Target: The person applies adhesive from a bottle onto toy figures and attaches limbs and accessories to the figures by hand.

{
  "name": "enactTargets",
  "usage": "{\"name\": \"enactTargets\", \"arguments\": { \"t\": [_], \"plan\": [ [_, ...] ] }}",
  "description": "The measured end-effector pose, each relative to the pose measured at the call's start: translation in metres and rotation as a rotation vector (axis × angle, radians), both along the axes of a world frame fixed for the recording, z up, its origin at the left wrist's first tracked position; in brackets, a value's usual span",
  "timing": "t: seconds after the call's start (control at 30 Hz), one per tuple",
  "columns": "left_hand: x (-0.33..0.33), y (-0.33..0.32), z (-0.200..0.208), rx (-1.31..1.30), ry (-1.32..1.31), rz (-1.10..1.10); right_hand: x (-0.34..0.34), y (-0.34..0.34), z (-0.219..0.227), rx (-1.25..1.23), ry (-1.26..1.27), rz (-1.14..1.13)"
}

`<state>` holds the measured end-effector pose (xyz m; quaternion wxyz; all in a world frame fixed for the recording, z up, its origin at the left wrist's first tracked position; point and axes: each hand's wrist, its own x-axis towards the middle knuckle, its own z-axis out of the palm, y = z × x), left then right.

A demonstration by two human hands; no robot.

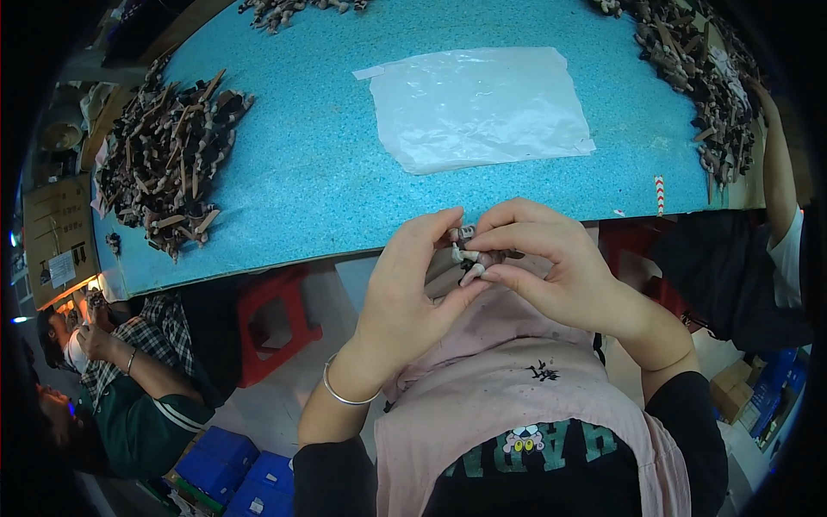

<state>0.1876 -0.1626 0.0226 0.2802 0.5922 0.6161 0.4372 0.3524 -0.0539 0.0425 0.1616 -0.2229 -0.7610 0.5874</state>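
Between my two hands, just off the table's near edge, is a small figurine [471,257] in pale, brown and dark colours. My left hand [409,280] grips it from the left, its thumb and forefinger on the pale parts. On the other side my right hand [551,258] pinches it with thumb and fingers. Parts of the figurine are hidden behind the fingers. Beyond the hands, a white plastic sheet [478,108] lies flat on the blue tabletop [310,172].
Heaps of similar small pieces lie at the left [172,159] and far right [702,95], with more pieces [297,10] at the far edge. A co-worker [142,379] sits at left; another's arm [780,164] reaches in at right. Red stools [276,323] and blue boxes [220,465] stand below.
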Motion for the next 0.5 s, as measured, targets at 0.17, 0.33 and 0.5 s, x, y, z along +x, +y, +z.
{"name": "enactTargets", "arguments": {
  "t": [0.17, 0.33, 0.5],
  "plan": [
    [0.0008, -0.0002, -0.0003, 0.015, -0.002, 0.005, -0.0015, -0.001, 0.0001, 0.065, -0.016, -0.002],
    [0.0008, 0.001, 0.0044, 0.011, -0.003, -0.016, -0.0023, -0.0049, -0.0019, 0.122, 0.043, -0.061],
    [-0.0052, -0.0053, -0.0036, -0.067, -0.201, -0.014, 0.0003, -0.0066, -0.0002, -0.06, 0.004, -0.081]
  ]
}}
